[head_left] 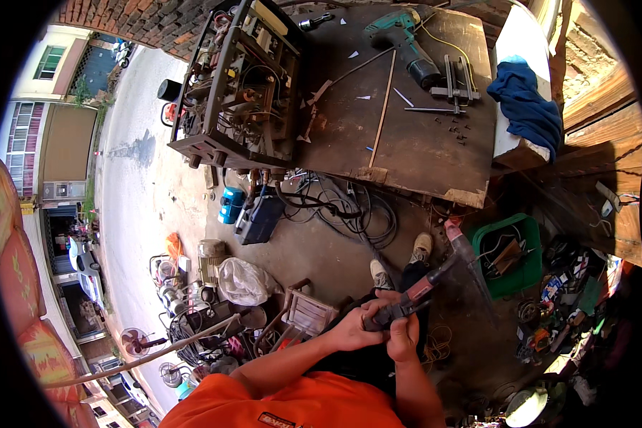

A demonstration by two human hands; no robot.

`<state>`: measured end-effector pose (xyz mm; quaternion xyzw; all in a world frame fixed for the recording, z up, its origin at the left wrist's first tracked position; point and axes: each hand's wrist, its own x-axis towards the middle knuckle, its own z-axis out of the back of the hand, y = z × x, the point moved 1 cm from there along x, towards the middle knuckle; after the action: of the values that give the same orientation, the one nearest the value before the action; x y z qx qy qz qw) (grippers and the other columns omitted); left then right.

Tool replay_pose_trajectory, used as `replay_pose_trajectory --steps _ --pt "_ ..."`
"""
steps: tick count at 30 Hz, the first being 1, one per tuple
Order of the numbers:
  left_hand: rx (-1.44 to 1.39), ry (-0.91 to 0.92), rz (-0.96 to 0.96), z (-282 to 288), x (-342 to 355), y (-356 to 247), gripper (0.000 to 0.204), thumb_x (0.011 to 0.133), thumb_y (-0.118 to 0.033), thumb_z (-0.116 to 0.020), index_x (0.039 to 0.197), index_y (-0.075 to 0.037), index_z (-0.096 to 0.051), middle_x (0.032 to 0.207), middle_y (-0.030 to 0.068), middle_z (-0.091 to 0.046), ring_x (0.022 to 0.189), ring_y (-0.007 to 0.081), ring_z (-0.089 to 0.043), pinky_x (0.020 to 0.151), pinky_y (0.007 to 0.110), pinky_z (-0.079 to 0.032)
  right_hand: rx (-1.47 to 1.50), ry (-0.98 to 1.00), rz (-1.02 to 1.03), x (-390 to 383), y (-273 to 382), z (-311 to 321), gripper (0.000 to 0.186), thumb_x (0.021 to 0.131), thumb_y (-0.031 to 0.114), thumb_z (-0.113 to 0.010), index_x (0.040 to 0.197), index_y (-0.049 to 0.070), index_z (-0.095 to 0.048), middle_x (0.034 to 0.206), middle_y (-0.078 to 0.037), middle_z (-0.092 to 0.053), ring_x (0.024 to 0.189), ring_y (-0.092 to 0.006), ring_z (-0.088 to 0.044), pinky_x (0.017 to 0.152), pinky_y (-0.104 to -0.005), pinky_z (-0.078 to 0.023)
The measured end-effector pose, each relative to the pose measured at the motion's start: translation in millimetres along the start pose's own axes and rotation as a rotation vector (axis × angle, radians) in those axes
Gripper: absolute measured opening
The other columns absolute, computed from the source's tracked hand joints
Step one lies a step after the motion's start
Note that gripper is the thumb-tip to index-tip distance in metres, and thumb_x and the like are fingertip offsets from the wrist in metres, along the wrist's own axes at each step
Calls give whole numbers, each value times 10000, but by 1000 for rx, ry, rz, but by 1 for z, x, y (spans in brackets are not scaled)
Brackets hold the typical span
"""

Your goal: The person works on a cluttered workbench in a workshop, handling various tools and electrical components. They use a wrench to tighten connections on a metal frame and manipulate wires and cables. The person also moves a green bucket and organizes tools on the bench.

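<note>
In front of my orange shirt, both hands are closed around a long black and red hand tool. My left hand wraps the near part from the left. My right hand grips it close by from the right, thumb along its dark body. The tool points away to the upper right, where a reddish and dark crosspiece shows, partly blurred; its exact kind cannot be made out. A green plastic bin with scraps and wire stands beside that far end. My shoes show beyond my hands.
A worn brown table carries an opened machine, a teal cordless drill, a metal clamp-like part and small screws. Black cables coil below. A wooden stool stands left; clutter lies right. A blue cloth hangs nearby.
</note>
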<state>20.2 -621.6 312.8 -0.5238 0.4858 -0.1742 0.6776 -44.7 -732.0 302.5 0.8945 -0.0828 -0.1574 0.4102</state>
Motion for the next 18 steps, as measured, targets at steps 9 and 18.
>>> replay_pose_trajectory --steps 9,18 --pt "261 178 9 -28 18 58 261 797 -240 -683 707 -38 -544 604 147 -552 580 311 -580 539 387 -435 431 -546 291 3 64 34 629 935 582 -257 1197 40 -439 726 -45 -458 544 -150 -460 581 -330 -435" --pt "532 161 -163 6 40 75 321 730 -293 -700 674 -42 -507 708 140 -559 745 346 -562 643 433 -436 621 -702 335 0 95 56 532 937 586 -244 959 129 -515 592 3 -411 422 -130 -388 462 -280 -353"
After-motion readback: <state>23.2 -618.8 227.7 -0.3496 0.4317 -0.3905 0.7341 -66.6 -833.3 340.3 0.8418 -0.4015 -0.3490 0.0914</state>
